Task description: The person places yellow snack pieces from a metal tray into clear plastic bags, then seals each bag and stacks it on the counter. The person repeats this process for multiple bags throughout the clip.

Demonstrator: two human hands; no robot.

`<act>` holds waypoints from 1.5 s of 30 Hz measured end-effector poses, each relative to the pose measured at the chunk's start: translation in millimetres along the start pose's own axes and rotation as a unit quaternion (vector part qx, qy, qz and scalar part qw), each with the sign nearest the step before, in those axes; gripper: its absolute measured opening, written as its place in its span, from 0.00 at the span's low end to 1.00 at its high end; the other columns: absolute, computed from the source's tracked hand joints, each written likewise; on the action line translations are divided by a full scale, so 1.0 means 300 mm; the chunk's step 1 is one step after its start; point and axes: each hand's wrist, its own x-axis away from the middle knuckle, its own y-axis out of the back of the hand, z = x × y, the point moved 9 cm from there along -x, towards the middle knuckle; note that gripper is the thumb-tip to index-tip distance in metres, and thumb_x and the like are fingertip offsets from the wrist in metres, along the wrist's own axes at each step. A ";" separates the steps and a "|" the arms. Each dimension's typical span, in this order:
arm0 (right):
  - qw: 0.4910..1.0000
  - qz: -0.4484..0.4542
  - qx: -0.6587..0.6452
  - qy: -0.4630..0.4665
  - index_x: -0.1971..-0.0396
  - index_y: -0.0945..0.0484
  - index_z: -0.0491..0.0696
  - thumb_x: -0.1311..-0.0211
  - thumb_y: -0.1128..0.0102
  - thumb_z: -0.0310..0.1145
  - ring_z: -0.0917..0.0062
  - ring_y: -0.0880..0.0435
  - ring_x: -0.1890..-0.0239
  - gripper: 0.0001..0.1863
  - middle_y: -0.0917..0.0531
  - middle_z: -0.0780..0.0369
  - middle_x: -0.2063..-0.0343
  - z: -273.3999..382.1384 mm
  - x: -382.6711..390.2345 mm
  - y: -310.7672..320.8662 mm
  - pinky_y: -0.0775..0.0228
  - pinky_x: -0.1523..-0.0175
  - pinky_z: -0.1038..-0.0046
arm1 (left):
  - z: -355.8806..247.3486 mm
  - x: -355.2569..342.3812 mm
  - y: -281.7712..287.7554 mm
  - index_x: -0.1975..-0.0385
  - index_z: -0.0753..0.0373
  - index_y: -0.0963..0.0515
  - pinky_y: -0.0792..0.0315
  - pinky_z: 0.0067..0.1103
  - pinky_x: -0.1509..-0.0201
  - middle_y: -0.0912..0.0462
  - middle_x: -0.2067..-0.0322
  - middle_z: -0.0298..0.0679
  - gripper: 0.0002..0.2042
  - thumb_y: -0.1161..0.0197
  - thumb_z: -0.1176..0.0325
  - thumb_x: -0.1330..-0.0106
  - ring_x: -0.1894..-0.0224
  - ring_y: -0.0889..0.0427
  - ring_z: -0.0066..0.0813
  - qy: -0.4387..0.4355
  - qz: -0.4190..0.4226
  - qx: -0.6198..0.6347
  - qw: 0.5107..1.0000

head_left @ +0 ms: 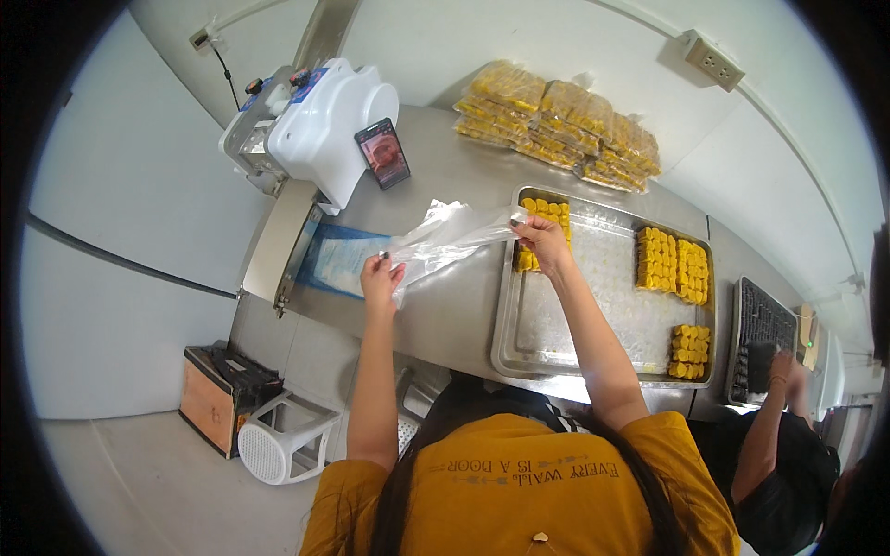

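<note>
A clear plastic bag (445,241) stretches crumpled between my hands above the steel counter. My left hand (380,276) pinches its left end, and my right hand (540,237) grips the other end over the left rim of a large metal tray (505,315). In that tray are blocks of yellow pieces (673,264) at the right and more at the back left, partly behind my right hand. A blue sheet with a pale pack (336,259) lies left of my left hand.
A white machine (315,134) with a propped phone (382,153) stands at the back left. Filled bags (556,120) are piled along the wall. A co-worker's arm (760,417) reaches to a dark rack (756,324) at the right. Plastic stools (283,440) and a box (218,394) are below.
</note>
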 end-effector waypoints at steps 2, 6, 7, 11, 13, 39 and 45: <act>0.998 -0.051 0.031 0.007 0.77 0.25 0.46 0.50 0.39 0.23 0.84 0.27 0.80 0.04 0.23 0.66 0.79 0.004 -0.027 0.064 0.37 0.77 0.84 | -0.026 -0.009 0.023 0.61 0.60 0.34 0.26 0.21 0.60 0.29 0.63 0.34 0.09 0.44 0.71 0.38 0.60 0.22 0.30 -0.023 0.007 0.064 0.998; 0.958 -0.277 -0.042 0.066 0.67 0.30 0.42 0.46 0.44 0.22 0.82 0.27 0.81 0.07 0.24 0.63 0.77 0.015 -0.048 0.224 0.36 0.79 0.81 | -0.100 0.010 0.067 0.59 0.58 0.36 0.30 0.28 0.49 0.31 0.56 0.38 0.08 0.49 0.68 0.35 0.49 0.29 0.35 -0.072 0.025 0.119 0.990; 0.947 -0.303 -0.056 0.094 0.63 0.32 0.42 0.44 0.46 0.22 0.79 0.25 0.77 0.09 0.24 0.60 0.71 0.020 -0.060 0.231 0.33 0.77 0.81 | -0.129 0.024 0.069 0.58 0.58 0.36 0.31 0.30 0.46 0.32 0.54 0.39 0.08 0.50 0.67 0.35 0.46 0.31 0.36 -0.094 0.043 0.128 0.986; 0.944 -0.198 0.139 0.222 0.60 0.33 0.42 0.46 0.45 0.24 0.71 0.20 0.63 0.13 0.23 0.57 0.66 0.057 -0.166 0.041 0.26 0.63 0.72 | -0.228 0.117 0.019 0.54 0.57 0.37 0.47 0.41 0.36 0.38 0.43 0.45 0.11 0.53 0.66 0.34 0.37 0.44 0.44 -0.122 0.182 0.227 0.949; 0.923 -0.007 0.278 0.266 0.55 0.32 0.43 0.47 0.42 0.29 0.67 0.24 0.51 0.18 0.26 0.53 0.52 0.025 -0.199 -0.176 0.31 0.50 0.70 | -0.270 0.179 -0.022 0.51 0.57 0.38 0.53 0.44 0.34 0.43 0.39 0.47 0.13 0.55 0.64 0.34 0.35 0.48 0.47 -0.110 0.248 0.275 0.922; 0.873 0.090 0.332 0.347 0.72 0.24 0.43 0.52 0.41 0.28 0.71 0.22 0.73 0.07 0.20 0.59 0.77 0.328 0.412 -0.161 0.33 0.66 0.71 | -0.505 0.280 -0.422 0.43 0.66 0.43 0.41 0.33 0.41 0.34 0.48 0.48 0.23 0.56 0.59 0.34 0.46 0.34 0.42 -0.317 0.192 0.017 0.928; 0.947 -0.053 0.180 0.260 0.67 0.21 0.45 0.42 0.44 0.35 0.82 0.24 0.69 0.10 0.19 0.66 0.73 0.360 0.467 -0.016 0.31 0.61 0.78 | -0.532 0.227 -0.333 0.47 0.68 0.36 0.40 0.29 0.43 0.32 0.51 0.46 0.21 0.53 0.60 0.35 0.49 0.33 0.35 -0.405 0.005 -0.138 0.904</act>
